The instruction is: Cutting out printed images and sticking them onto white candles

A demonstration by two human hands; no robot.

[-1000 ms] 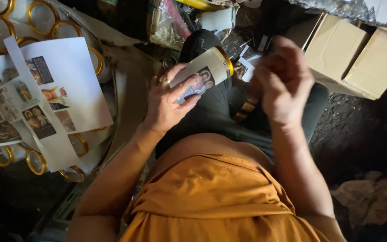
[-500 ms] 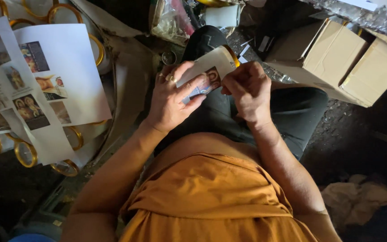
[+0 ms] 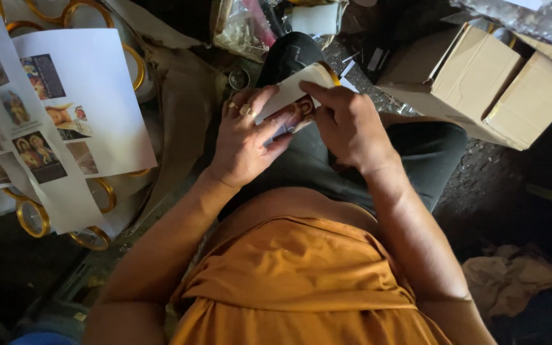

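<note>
- Orange cloth (image 3: pixel 301 281) fills the near edge, draped over the person's front; it hides the lap below the forearms.
- Just past it the left hand (image 3: pixel 245 144), rings on two fingers, is wrapped round a pale candle jar (image 3: pixel 292 92) lying tilted over the dark trousers (image 3: pixel 410 163).
- The right hand (image 3: pixel 346 124) lies on the jar's side, fingers pressed down over a picture label (image 3: pixel 292 118); both hands are together, clamped on the jar.
- Most of the label is covered by fingers, so only a strip of colour shows, and I cannot tell how much of it is stuck down.
- The jar's far end has a gold rim (image 3: pixel 330 70), partly hidden by the right hand.
- To the person's left, white sheets (image 3: pixel 97 102) printed with small pictures lie over rows of gold-rimmed jars (image 3: pixel 33 217); the sheets hide many of them and the frame edge cuts off the rest.
- To the right, open cardboard boxes (image 3: pixel 480 76) sit on dark, gritty ground (image 3: pixel 493 191); what is in them cannot be seen.
- A crumpled rag (image 3: pixel 512 281) lies in shadow near the right arm.
- Farthest off, a clear plastic bag (image 3: pixel 244 29) and a white jar (image 3: pixel 314 18) sit in dim clutter too murky to sort out.
</note>
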